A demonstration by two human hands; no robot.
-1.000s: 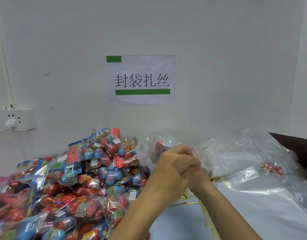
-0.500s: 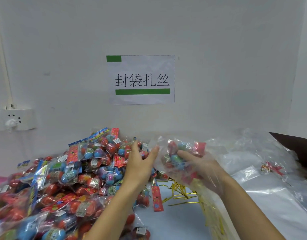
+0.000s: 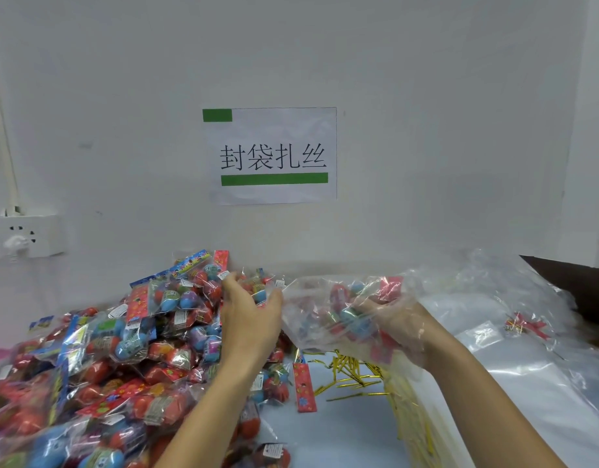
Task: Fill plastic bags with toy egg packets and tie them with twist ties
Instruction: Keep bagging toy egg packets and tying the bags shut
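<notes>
Since the right hand (image 3: 389,319) fingers sit inside the thin, slippery plastic bag (image 3: 311,319) gripping light crinkly egg packets (image 3: 354,320), the spread left hand (image 3: 249,314) fingers should pinch its rim.

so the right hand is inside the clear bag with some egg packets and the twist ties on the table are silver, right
Not quite: the twist ties are gold, as the head view shows. The rest holds: the right hand is inside the clear bag with egg packets.

White wall (image 3: 426,113), paper sign (image 3: 272,156), socket (image 3: 22,236).
</notes>
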